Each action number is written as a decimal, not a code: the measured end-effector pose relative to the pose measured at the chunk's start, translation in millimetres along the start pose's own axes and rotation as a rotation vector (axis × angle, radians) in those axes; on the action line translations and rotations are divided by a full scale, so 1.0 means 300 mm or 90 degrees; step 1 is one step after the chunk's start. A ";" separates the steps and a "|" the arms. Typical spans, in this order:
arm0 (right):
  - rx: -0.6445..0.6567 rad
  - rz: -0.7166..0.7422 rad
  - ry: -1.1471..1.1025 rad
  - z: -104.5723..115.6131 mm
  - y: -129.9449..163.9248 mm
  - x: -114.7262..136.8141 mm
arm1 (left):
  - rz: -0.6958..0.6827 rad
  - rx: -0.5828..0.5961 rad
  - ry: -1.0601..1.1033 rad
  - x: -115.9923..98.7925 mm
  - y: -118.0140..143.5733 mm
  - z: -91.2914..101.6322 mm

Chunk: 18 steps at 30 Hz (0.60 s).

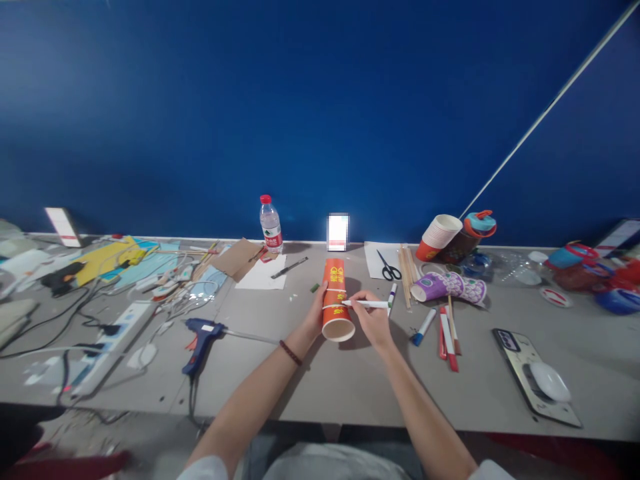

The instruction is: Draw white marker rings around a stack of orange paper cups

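A column of orange-red paper cups [335,283] with yellow print lies in front of me, its open white-lined end toward me. My left hand [317,313] is closed around its left side; some of the fingers are hidden behind the cups. In my right hand [373,319] is a white marker [367,304], pinched between the fingers, its tip at the cups' right side. I cannot tell whether the tip touches the paper. Just right of that hand lies another white marker [393,297]. A small dark green piece [315,288] sits left of the cups.
To the left are a blue glue gun [203,340], a power strip [113,350] and tangled cables. Behind stand a water bottle [271,227] and a lit screen [338,232]. Scissors [389,267], wooden sticks [405,277], purple cups [450,285], stacked cups [439,237], markers [447,333] and a phone [520,373] are right.
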State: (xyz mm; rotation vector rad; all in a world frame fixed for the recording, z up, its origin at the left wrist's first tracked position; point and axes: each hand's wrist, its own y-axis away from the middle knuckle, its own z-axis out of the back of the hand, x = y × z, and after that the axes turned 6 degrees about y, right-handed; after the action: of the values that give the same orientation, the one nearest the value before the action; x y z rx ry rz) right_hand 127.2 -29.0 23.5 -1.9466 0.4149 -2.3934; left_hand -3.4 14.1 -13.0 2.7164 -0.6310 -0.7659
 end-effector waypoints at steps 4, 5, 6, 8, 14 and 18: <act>0.000 0.004 -0.006 0.001 0.001 -0.006 | 0.010 -0.005 -0.002 -0.004 0.004 -0.004; -0.001 0.004 -0.008 0.001 0.001 -0.007 | 0.009 -0.004 -0.003 -0.005 0.006 -0.007; -0.001 0.003 -0.011 0.000 0.001 -0.009 | 0.005 -0.002 -0.004 -0.006 0.008 -0.011; -0.002 0.000 -0.013 -0.001 0.001 -0.011 | -0.004 0.006 -0.003 -0.008 0.014 -0.017; 0.001 -0.007 -0.007 -0.001 0.000 -0.011 | -0.005 0.025 -0.002 -0.012 0.024 -0.024; 0.000 -0.012 -0.003 0.003 0.000 -0.009 | 0.014 0.012 -0.015 -0.010 0.016 -0.015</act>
State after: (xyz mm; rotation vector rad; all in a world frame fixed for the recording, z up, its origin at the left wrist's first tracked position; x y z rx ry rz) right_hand 128.6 -28.6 21.1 -1.9648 0.3984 -2.3999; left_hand -4.8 11.8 -6.4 2.7161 -0.6746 -0.7924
